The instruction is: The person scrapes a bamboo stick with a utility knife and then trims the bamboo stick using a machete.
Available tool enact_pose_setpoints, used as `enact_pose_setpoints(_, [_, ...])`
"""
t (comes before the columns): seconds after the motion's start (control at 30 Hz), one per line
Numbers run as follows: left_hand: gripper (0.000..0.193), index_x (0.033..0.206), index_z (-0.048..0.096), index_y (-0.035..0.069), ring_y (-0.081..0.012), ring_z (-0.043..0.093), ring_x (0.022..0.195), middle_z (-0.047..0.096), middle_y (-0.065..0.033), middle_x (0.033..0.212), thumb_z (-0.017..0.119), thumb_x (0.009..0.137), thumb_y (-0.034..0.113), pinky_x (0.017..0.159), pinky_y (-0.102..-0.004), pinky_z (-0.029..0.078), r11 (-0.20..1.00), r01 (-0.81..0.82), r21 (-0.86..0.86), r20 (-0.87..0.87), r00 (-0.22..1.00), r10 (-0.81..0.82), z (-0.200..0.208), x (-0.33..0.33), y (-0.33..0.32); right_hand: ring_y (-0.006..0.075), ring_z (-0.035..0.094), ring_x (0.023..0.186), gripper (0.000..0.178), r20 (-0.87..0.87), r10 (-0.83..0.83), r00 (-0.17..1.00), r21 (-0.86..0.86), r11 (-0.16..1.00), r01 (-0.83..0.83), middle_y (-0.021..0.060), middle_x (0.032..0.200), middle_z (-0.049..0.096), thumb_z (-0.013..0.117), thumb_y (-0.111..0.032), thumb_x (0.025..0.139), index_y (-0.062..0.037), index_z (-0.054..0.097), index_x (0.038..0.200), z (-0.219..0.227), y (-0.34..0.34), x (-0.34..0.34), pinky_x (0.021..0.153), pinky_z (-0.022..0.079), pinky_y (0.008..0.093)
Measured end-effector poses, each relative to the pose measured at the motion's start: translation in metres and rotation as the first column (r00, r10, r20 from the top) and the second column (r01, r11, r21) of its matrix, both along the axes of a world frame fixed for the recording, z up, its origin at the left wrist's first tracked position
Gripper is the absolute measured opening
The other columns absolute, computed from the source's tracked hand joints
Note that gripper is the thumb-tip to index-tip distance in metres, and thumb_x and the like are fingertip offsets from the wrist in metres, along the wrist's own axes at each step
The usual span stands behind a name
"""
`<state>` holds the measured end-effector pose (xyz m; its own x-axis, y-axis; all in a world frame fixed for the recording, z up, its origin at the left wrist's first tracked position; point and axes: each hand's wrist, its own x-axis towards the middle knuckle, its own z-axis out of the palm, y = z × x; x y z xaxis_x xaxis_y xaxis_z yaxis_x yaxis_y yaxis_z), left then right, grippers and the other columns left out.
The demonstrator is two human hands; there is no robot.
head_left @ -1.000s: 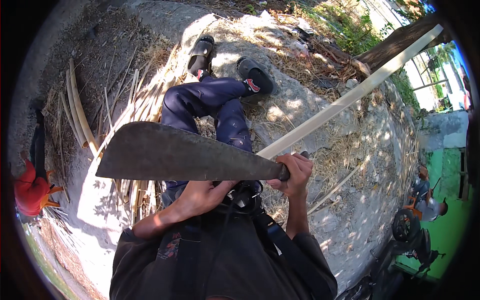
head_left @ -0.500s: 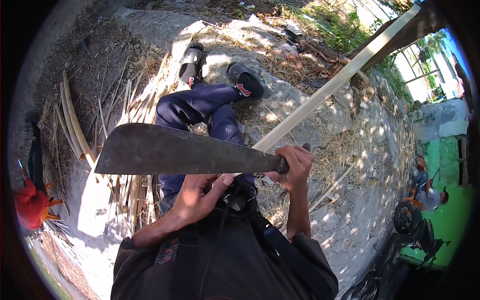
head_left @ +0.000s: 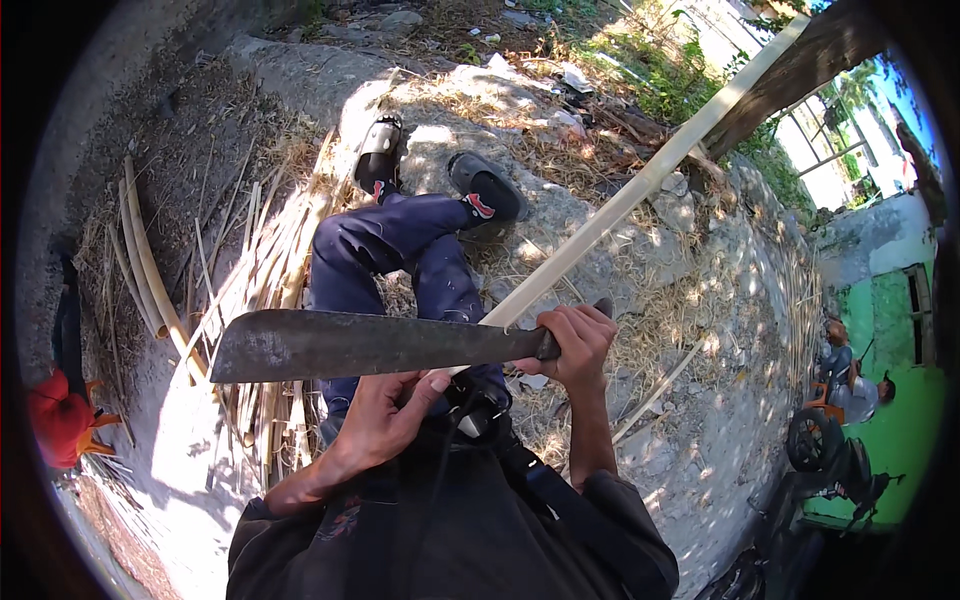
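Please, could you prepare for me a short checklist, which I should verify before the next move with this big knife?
1. Knife gripped: ok, the right hand is closed around its handle.
2. Pale strip held: ok, the left hand pinches its near end.
3. Left hand clear of the knife: cannot tell, the knife partly hides it.
4. Legs clear of the knife: cannot tell, it crosses over them in view, gap unclear.
5. Person in red clear: ok, far left, apart from the knife.
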<state>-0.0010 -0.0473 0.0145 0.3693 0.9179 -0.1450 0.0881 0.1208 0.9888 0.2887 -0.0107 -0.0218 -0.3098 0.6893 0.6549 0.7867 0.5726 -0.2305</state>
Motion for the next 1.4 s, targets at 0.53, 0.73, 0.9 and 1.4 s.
enact_pose_setpoints(0.53, [0.026, 0.093, 0.068, 0.000, -0.0108, 0.041, 0.052, 0.046, -0.0082, 0.057, 0.069, 0.107, 0.022, 0.051, -0.0359, 0.031, 0.994, -0.033, 0.109, -0.321, 0.945, 0.066, -0.006, -0.024, 0.007, 0.0164, 0.054, 0.055, 0.065, -0.450, -0.401, 0.798, -0.218, 0.916, 0.337, 0.0041, 0.063, 0.051, 0.063, -0.066, 0.100, -0.0018, 0.065, 0.098, -0.035, 0.014, 0.074, 0.053, 0.039, 0.0362])
enact_pose_setpoints(0.73, [0.025, 0.095, 0.069, 0.001, -0.0141, 0.042, 0.051, 0.048, -0.0104, 0.058, 0.072, 0.105, 0.023, 0.050, -0.0372, 0.033, 0.981, -0.019, 0.194, -0.323, 0.943, 0.082, -0.019, -0.007, 0.020, 0.0234, 0.062, 0.058, 0.074, -0.375, -0.271, 0.886, -0.341, 0.930, 0.140, 0.0073, 0.064, 0.058, 0.066, -0.077, 0.092, -0.0029, 0.067, 0.098, -0.031, -0.005, -0.006, 0.054, 0.043, 0.0377])
enact_pose_setpoints(0.9, [0.023, 0.094, 0.069, 0.002, -0.0241, 0.051, 0.048, 0.054, -0.0122, 0.059, 0.075, 0.102, 0.023, 0.050, -0.0404, 0.038, 0.951, 0.008, 0.309, -0.319, 0.943, 0.096, -0.019, 0.008, 0.022, 0.0171, 0.061, 0.058, 0.055, -0.544, -0.227, 0.808, -0.365, 0.931, 0.015, 0.0053, 0.066, 0.060, 0.085, -0.056, 0.088, -0.0050, 0.064, 0.092, -0.004, -0.007, -0.034, 0.054, 0.045, 0.0342])
enact_pose_setpoints(1.4, [0.040, 0.109, 0.058, 0.001, -0.0447, 0.066, 0.067, 0.064, -0.0223, 0.072, 0.075, 0.100, 0.035, 0.061, -0.0534, 0.047, 0.818, 0.230, 0.527, -0.482, 0.874, 0.065, -0.014, 0.019, 0.048, 0.0049, 0.063, 0.075, 0.031, -0.825, -0.245, 0.509, -0.408, 0.882, -0.236, 0.0045, 0.078, 0.073, 0.089, -0.011, 0.089, -0.0049, 0.060, 0.084, -0.003, 0.000, -0.056, 0.065, 0.047, 0.0239])
